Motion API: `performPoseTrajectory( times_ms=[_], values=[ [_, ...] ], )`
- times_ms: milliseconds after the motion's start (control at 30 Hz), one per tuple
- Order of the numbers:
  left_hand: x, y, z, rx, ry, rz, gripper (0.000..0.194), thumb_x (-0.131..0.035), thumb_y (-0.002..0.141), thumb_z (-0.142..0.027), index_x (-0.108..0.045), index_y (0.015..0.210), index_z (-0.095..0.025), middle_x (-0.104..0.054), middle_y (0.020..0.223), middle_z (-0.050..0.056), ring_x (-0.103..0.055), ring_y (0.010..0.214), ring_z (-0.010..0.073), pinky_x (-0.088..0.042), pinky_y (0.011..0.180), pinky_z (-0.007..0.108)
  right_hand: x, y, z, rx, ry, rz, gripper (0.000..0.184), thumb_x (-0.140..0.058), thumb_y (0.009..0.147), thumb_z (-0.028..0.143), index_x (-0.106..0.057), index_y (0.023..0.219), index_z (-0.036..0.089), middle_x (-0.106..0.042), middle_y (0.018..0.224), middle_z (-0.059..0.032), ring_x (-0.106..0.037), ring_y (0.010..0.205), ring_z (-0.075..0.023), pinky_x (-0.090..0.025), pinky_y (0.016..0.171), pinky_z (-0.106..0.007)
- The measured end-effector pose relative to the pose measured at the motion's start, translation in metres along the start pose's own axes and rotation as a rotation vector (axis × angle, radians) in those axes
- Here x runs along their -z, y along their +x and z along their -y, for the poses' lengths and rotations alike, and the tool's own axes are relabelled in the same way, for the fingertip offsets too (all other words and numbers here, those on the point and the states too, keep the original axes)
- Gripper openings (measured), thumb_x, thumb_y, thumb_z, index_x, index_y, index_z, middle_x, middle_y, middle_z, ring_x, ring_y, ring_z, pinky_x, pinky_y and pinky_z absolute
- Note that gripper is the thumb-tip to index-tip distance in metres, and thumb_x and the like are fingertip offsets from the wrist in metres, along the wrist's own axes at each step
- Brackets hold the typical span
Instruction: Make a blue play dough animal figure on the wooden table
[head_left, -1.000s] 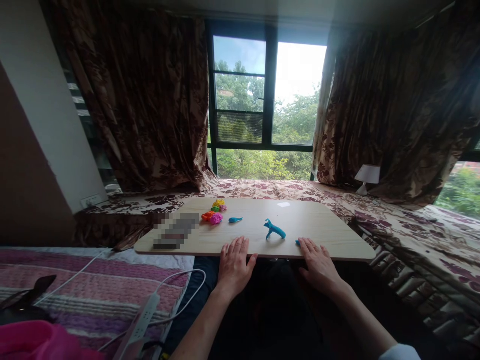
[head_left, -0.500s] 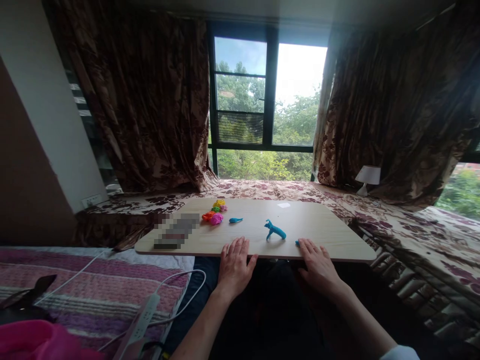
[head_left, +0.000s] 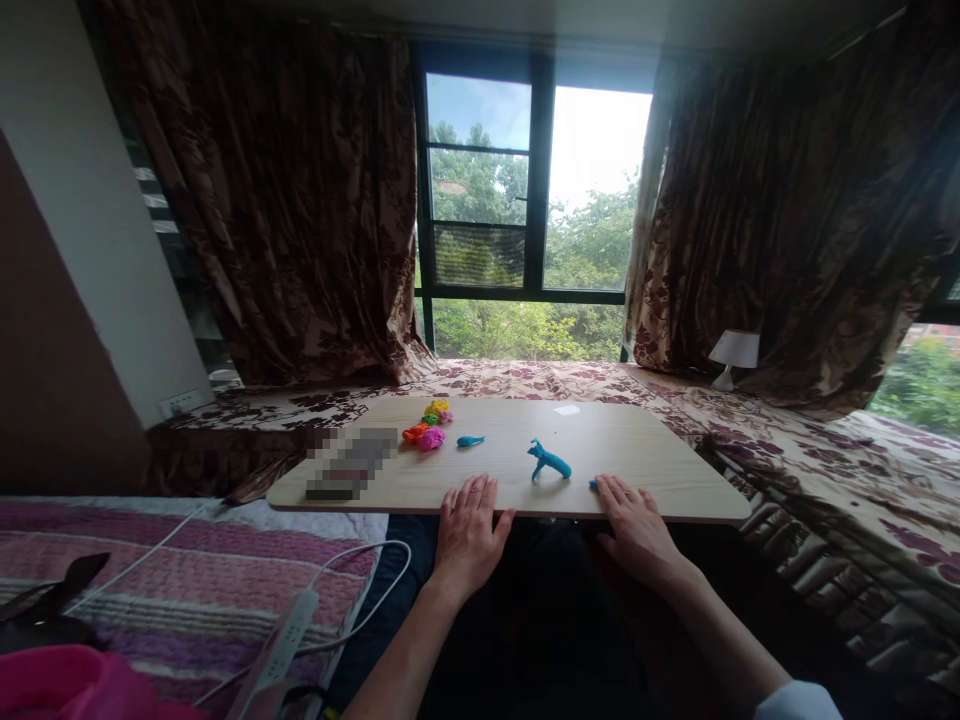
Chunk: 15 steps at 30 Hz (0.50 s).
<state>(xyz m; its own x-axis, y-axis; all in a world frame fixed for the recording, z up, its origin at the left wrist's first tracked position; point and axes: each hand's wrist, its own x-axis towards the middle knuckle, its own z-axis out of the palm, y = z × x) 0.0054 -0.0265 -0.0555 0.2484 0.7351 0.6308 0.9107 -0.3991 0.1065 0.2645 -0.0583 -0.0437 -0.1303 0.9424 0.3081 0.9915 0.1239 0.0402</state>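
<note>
Left hand flat, loose; right hand flat over blue piece, unclenched; pixelated block, any lettering hidden.

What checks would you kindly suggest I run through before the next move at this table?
1. Left hand free of objects: ok, palm down at the near edge of the table.
2. Right hand clear of pieces: not ok, a blue bit shows at its fingers.
3. Blue bit loose: cannot tell, partly hidden.
4. Blue figure clear of both hands: ok.
5. Blue teardrop apart from the coloured lumps: ok.
</note>
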Motion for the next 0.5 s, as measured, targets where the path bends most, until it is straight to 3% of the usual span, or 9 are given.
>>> performPoseTrajectory(
  times_ms=[133, 367, 500],
  values=[
    [0.000, 0.000, -0.001, 0.005, 0.005, 0.004, 0.045, -0.035, 0.088, -0.040, -0.047, 0.125, -0.018, -0.048, 0.132, 0.010, -0.036, 0.125, 0.0231, -0.021, 0.105, 0.045, 0.003, -0.013, 0.002, 0.075, 0.001, 0.013, 0.078, -0.045, 0.068, 0.018, -0.018, 0.141, 0.018, -0.025, 0.146, -0.0061, -0.019, 0.133, -0.0223, -0.011, 0.106, -0.044],
    [0.000, 0.000, -0.002, 0.007, 0.007, 0.005, 0.044, -0.034, 0.088, -0.040, -0.047, 0.124, -0.019, -0.049, 0.131, 0.009, -0.037, 0.124, 0.0228, -0.021, 0.105, 0.044, -0.001, 0.006, -0.005, -0.034, 0.002, 0.017, 0.077, -0.047, 0.067, 0.019, -0.023, 0.140, 0.012, -0.029, 0.144, -0.0099, -0.023, 0.132, -0.0245, -0.015, 0.104, -0.045],
    [0.000, 0.000, -0.001, 0.010, 0.006, 0.009, 0.045, -0.033, 0.088, -0.041, -0.047, 0.125, -0.019, -0.048, 0.132, 0.009, -0.036, 0.125, 0.0226, -0.021, 0.106, 0.044, -0.002, -0.001, -0.001, -0.013, -0.009, 0.003, 0.077, -0.046, 0.068, 0.019, -0.022, 0.140, 0.012, -0.028, 0.145, -0.0089, -0.021, 0.132, -0.0239, -0.014, 0.105, -0.045]
  ],
)
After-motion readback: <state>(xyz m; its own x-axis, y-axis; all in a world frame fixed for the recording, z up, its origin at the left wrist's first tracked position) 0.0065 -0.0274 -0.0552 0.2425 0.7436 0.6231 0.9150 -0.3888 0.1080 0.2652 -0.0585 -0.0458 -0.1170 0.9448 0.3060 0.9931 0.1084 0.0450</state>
